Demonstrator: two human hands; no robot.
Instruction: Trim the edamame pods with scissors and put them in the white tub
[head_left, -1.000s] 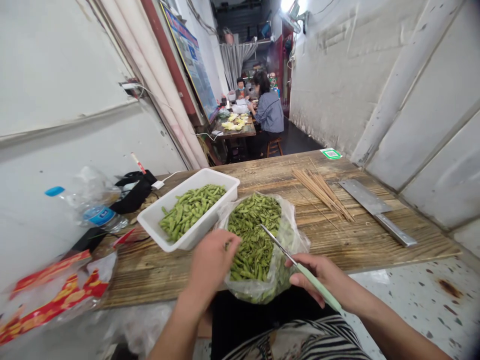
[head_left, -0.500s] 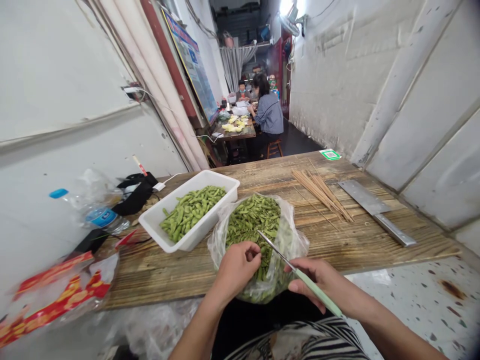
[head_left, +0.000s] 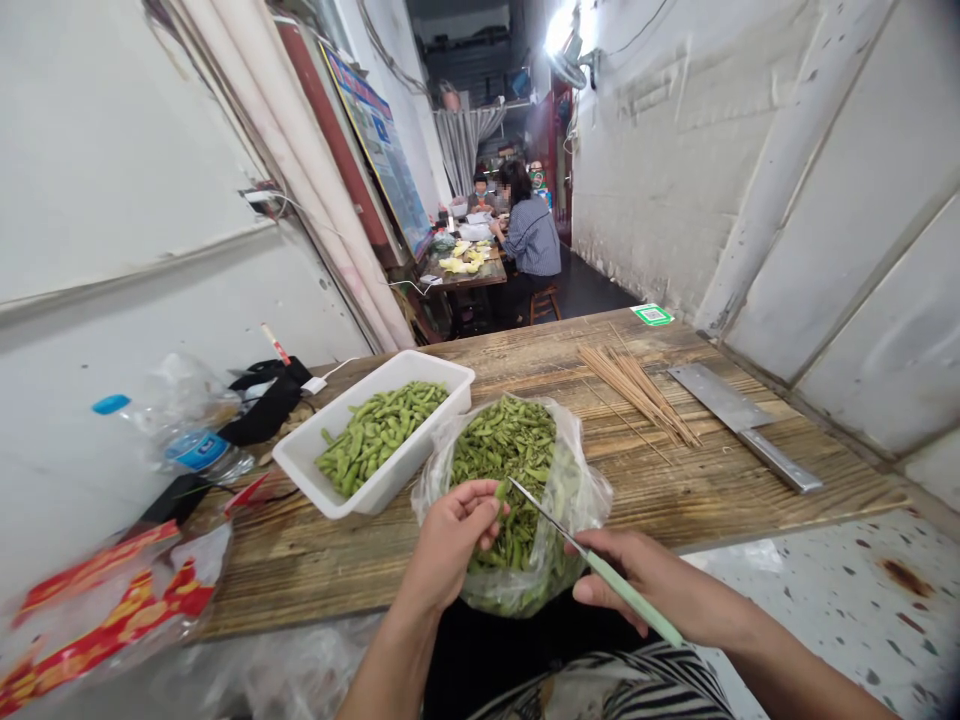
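A clear plastic bag (head_left: pixel 581 495) full of green edamame pods sits at the near edge of a wooden table (head_left: pixel 697 490). My left hand (head_left: pixel 450 545) is over the bag, fingers pinched on one pod (head_left: pixel 500 490) held up near the scissor tips. My right hand (head_left: pixel 637 580) grips pale green-handled scissors (head_left: pixel 592 563), blades pointing up-left toward that pod. A white plastic tray (head_left: pixel 315 455) holding more edamame pods stands just left of the bag.
Bamboo skewers (head_left: pixel 637 385) and a steel cleaver (head_left: pixel 739 425) lie at the table's right. A water bottle (head_left: pixel 187 440), black cloth and red-printed bag (head_left: pixel 97 610) sit at left. Two people sit at a far table (head_left: pixel 469 270) down the corridor.
My left hand drew out of the pile and rose with one pod pinched in its fingers, toward the scissor blades. The right hand with the scissors barely moved.
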